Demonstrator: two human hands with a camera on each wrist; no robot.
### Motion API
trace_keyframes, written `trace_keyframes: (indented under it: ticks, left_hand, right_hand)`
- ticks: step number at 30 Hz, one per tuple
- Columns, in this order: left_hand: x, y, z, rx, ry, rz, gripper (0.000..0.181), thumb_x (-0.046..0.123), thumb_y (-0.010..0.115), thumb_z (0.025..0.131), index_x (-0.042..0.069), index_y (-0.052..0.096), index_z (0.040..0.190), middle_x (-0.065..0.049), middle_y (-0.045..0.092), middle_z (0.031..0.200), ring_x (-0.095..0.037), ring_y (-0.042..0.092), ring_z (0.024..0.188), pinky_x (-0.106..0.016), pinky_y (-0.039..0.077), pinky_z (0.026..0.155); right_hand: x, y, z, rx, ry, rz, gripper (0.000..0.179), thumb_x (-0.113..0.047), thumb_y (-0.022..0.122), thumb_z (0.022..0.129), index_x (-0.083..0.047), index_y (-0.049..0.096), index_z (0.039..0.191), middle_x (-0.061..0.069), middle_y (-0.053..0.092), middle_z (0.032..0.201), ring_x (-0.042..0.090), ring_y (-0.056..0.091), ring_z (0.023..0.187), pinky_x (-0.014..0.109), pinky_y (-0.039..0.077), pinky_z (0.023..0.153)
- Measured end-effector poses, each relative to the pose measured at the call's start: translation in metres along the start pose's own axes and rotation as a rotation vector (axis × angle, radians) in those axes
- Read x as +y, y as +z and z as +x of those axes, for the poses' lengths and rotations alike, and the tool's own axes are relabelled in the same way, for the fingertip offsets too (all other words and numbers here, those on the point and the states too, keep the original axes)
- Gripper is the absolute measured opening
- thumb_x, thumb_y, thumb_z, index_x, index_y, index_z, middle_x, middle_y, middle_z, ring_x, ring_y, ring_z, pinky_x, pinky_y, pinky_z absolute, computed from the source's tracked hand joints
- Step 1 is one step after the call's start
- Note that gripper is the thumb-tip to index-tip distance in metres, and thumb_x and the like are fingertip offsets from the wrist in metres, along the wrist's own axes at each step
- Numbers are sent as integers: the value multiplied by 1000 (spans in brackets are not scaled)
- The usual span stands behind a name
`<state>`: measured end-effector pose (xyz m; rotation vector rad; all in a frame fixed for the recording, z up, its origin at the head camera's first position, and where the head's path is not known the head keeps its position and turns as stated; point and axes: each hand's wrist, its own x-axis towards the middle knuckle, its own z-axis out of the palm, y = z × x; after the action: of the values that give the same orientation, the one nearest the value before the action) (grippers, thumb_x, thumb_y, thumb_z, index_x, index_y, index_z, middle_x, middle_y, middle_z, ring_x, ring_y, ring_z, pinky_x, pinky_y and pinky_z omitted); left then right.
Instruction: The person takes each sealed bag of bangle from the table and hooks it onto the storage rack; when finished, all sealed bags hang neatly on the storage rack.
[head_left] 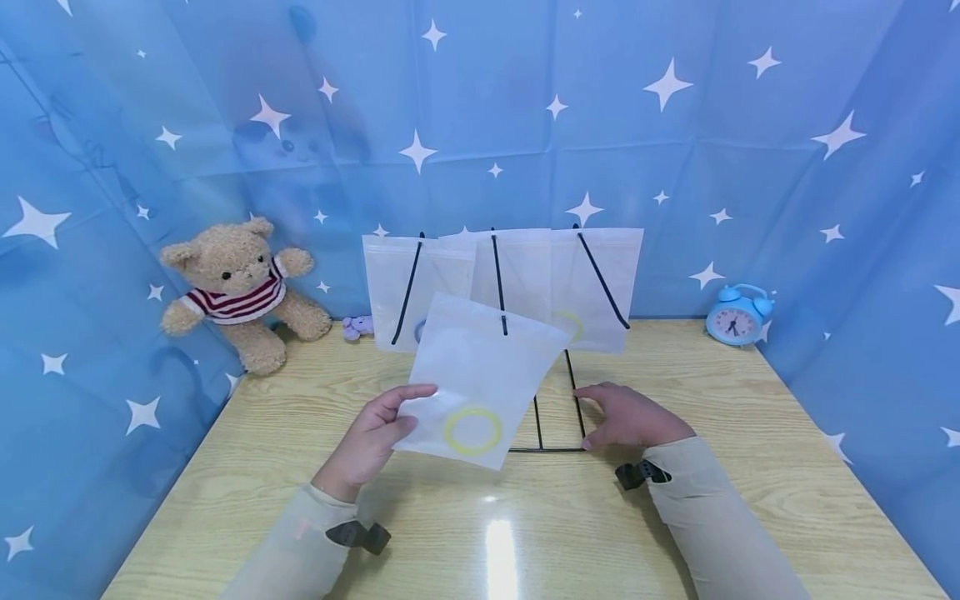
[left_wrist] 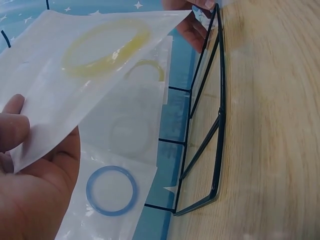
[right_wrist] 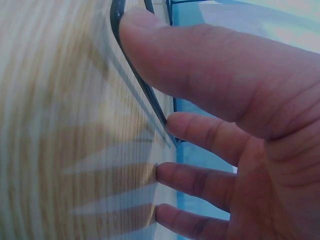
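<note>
My left hand (head_left: 375, 429) pinches the lower left corner of a frosted zip bag (head_left: 480, 358) between thumb and fingers. Inside that bag lies a yellow ring (head_left: 447, 432). Its upper edge hangs at the front end of the middle rod of a black wire rack (head_left: 540, 450), and its lower part is lifted and tilted forward. At the rack's front right corner, my right hand (head_left: 633, 417) rests its thumb and index fingertip on the base wires, fingers spread. In the right wrist view, other fingertips (right_wrist: 167, 172) reach down to the wooden table.
Three more frosted bags hang behind, including a left bag (head_left: 382, 283) and a right bag (head_left: 607, 275). A blue ring (left_wrist: 90, 191) shows in one. A teddy bear (head_left: 236, 283) and small purple toy (head_left: 357, 327) sit left; a blue alarm clock (head_left: 733, 323) stands right.
</note>
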<state>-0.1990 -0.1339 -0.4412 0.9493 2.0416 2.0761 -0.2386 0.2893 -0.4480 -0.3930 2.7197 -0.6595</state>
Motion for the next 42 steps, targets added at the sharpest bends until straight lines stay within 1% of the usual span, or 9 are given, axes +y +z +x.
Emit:
trace_keyframes:
  ticks: [2,5,7,9,10,21,28,31,42]
  left_hand:
    - [0,1,0,6,-5,7,40,-7,48,104,-12,52,143,19,58,146,-2,40,69,-16,40,77]
    - [1,3,0,17,-24,18,41,-7,48,103,-13,50,144,20,57,147,2,51,83,-15,41,86]
    - [1,4,0,19,-39,17,42,-7,48,103,-12,50,145,20,56,149,5,54,113,-15,38,98]
    - [1,5,0,20,-50,13,44,-7,48,103,-11,50,146,19,54,151,3,41,140,-15,31,110]
    - [1,5,0,19,-54,9,44,-7,48,103,-11,49,147,19,53,152,2,36,146,-15,30,112]
    - [-1,8,1,11,-64,3,47,-8,46,103,-8,48,150,12,46,158,-4,50,131,-17,45,104]
    - [-1,9,1,20,-75,28,48,-8,46,103,-6,48,151,0,42,164,1,35,147,-13,30,115]
    - [-2,10,1,17,-79,26,49,-8,46,104,-4,47,153,-7,39,167,-1,36,146,-14,32,113]
    - [-3,12,1,10,-92,34,50,-6,45,104,-2,46,155,-10,34,170,1,34,148,-15,36,110]
  right_hand:
    - [-1,0,0,-2,0,0,87,-34,92,81,-10,52,155,25,47,159,51,40,147,66,42,113]
    - [-1,0,0,-5,4,1,87,-34,92,82,-10,52,156,24,47,159,51,40,148,66,41,114]
    - [-1,0,-1,-5,5,2,87,-35,91,82,-10,52,156,24,48,159,50,40,148,65,41,114]
    - [-2,-1,-1,-4,1,-2,88,-35,92,82,-9,52,155,24,48,159,50,40,148,66,41,114]
    - [-1,-1,-1,-4,-1,-2,88,-35,92,82,-9,52,155,23,48,159,50,40,148,66,41,114]
    - [0,0,2,2,2,-13,88,-35,91,82,-9,52,156,24,48,159,50,40,148,65,41,114]
    - [-2,1,0,9,0,-28,86,-34,91,83,-11,52,155,23,47,159,50,39,149,64,43,113]
    - [-3,0,-1,8,-3,-30,86,-35,91,83,-10,52,155,24,47,159,50,39,148,64,43,113]
    - [-3,1,0,5,4,-28,86,-34,91,83,-10,52,155,23,47,160,50,39,149,64,43,113]
